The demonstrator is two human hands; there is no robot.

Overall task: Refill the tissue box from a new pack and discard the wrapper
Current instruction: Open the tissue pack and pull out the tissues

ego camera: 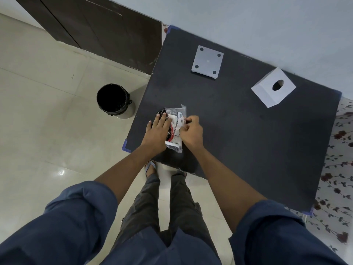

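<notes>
A new tissue pack (176,124) in clear plastic wrapper with red and black print lies near the front left corner of the dark table (238,131). My left hand (157,131) presses flat on the pack's left side. My right hand (192,131) pinches the wrapper along its right edge. The white tissue box cover (273,87), with a round hole in its top, stands at the back right of the table. Its flat white base plate (207,62), with a dark dot in each corner, lies apart at the back middle.
A bin (113,100) lined with a black bag stands on the tiled floor just left of the table. A dark wooden cabinet (99,27) is behind it. A flowered cloth (338,169) shows along the table's right side. My legs and feet are below the table's front edge.
</notes>
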